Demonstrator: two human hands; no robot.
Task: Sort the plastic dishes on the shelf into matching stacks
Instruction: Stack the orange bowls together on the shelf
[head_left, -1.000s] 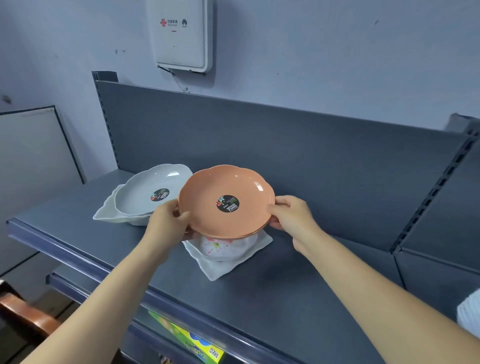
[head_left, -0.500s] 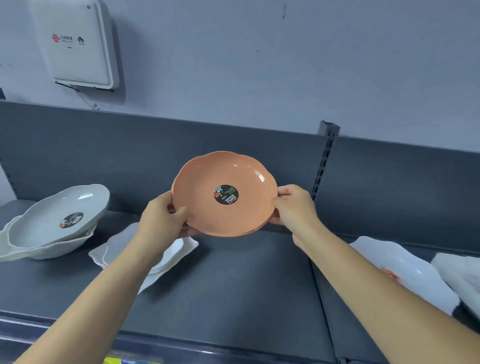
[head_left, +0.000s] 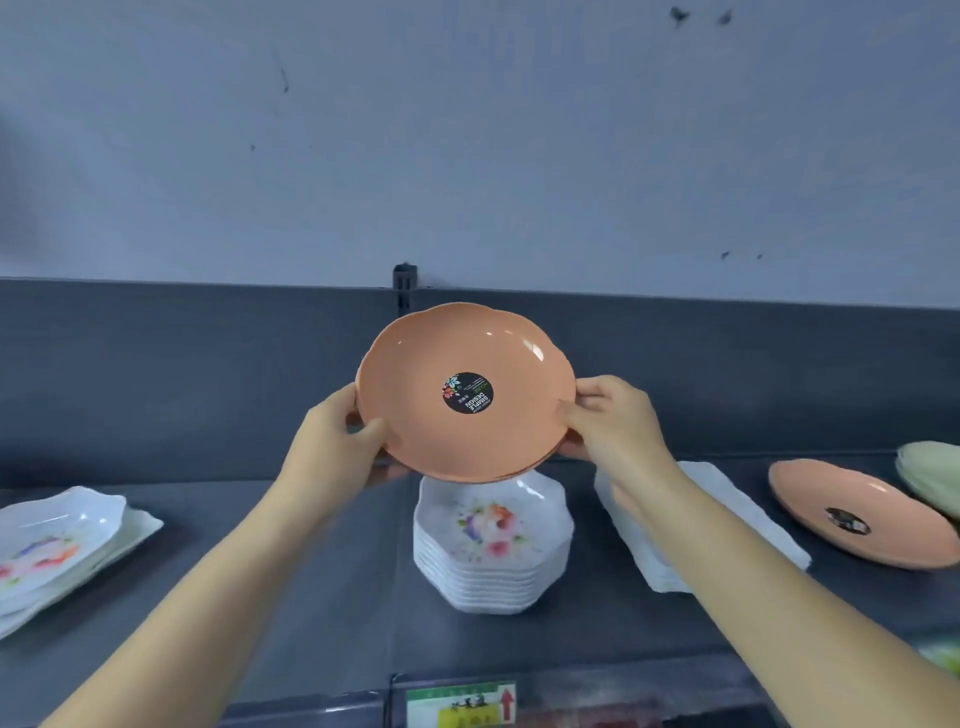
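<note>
I hold a small stack of orange scalloped plates (head_left: 498, 364) with a round black sticker in the air above the grey shelf (head_left: 311, 597). My left hand (head_left: 337, 441) grips its left rim and my right hand (head_left: 608, 421) grips its right rim, thumbs on top. Another orange plate (head_left: 852, 509) with the same sticker lies on the shelf at the far right. Directly below the held plates stands a tall stack of white octagonal floral bowls (head_left: 493, 545).
White floral rectangular dishes (head_left: 57, 540) lie at the left. A white rectangular dish (head_left: 727, 514) sits partly behind my right forearm. A pale green dish (head_left: 930, 473) shows at the right edge. The shelf's dark back panel (head_left: 182, 374) rises behind; a price label (head_left: 462, 701) marks the front edge.
I have carried the orange plates to the right along the shelf, and my view turned with them. The grey bowls left the view; the floral bowl stack and a second orange plate came in.
</note>
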